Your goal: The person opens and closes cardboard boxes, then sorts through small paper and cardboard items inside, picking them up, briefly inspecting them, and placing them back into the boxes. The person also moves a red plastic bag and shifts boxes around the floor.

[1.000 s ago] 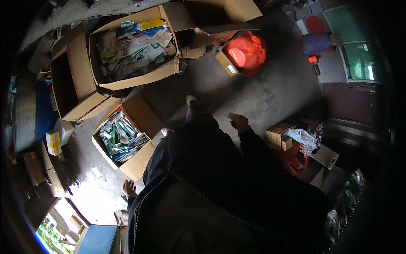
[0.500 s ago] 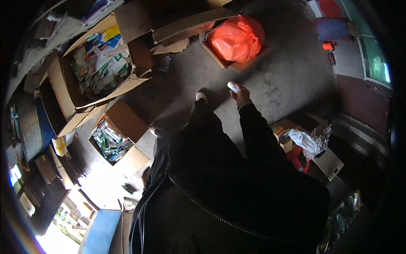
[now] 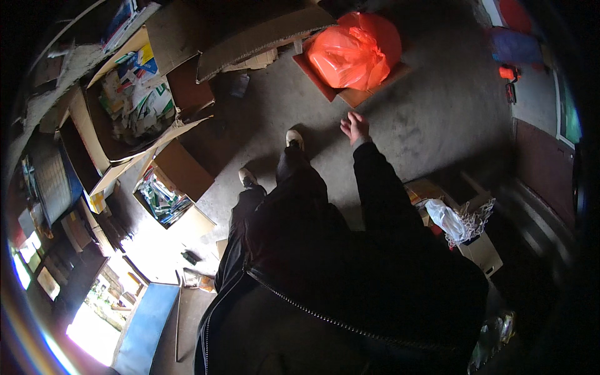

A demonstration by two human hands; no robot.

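Observation:
My right hand [image 3: 355,127] reaches forward in a black sleeve, over the floor just short of the orange-red plastic bag [image 3: 353,53]. Its fingers are partly curled and apart, and nothing shows in them. The bag bulges up from an open cardboard box [image 3: 361,97], whose flaps spread toward me. I do not see the small white bottle in the current view. My left hand is out of sight.
At left stand a big carton [image 3: 134,100] of mixed papers and flattened packaging and a smaller carton [image 3: 187,169] of thin packets. Right of me lie a white bag [image 3: 445,215], tangled white cord [image 3: 478,222] and cardboard. A blue panel [image 3: 147,325] stands lower left.
The small white bottle has left my right hand and is no longer visible. That hand has moved little. My left foot has shifted a little forward and to the right.

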